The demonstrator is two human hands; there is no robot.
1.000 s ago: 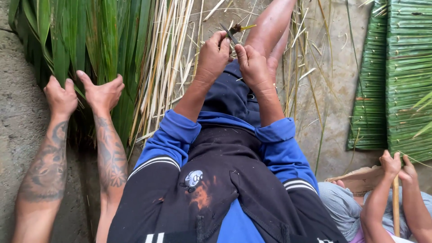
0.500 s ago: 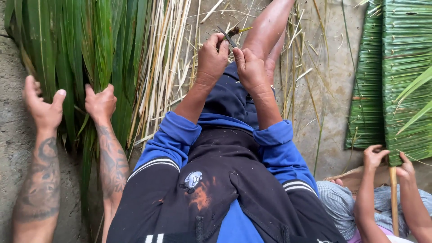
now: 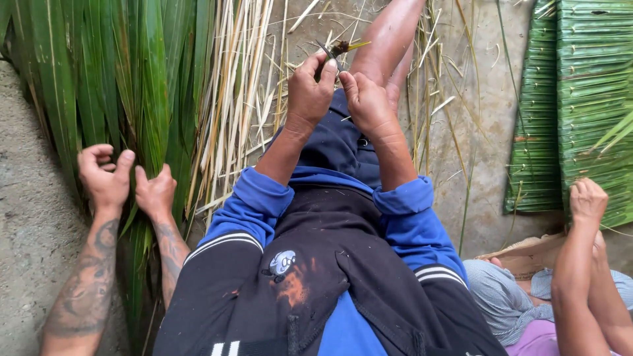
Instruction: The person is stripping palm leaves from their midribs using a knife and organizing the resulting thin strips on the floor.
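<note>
Nearest, below the pile of green palm leaves (image 3: 132,86), a co-worker's tattooed hands (image 3: 128,184) grip the leaf ends. Beyond, to the right of that pile, the person's left hand (image 3: 310,92) and right hand (image 3: 366,102) sit together, each pinched shut on a small leaf strip (image 3: 339,48) above the knee. Farthest right, woven leaf panels (image 3: 580,99).

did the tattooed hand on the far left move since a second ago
Yes. That co-worker's hand went up and outward from the other tattooed hand along the green leaves, then came back down beside it, fingers now curled.
</note>
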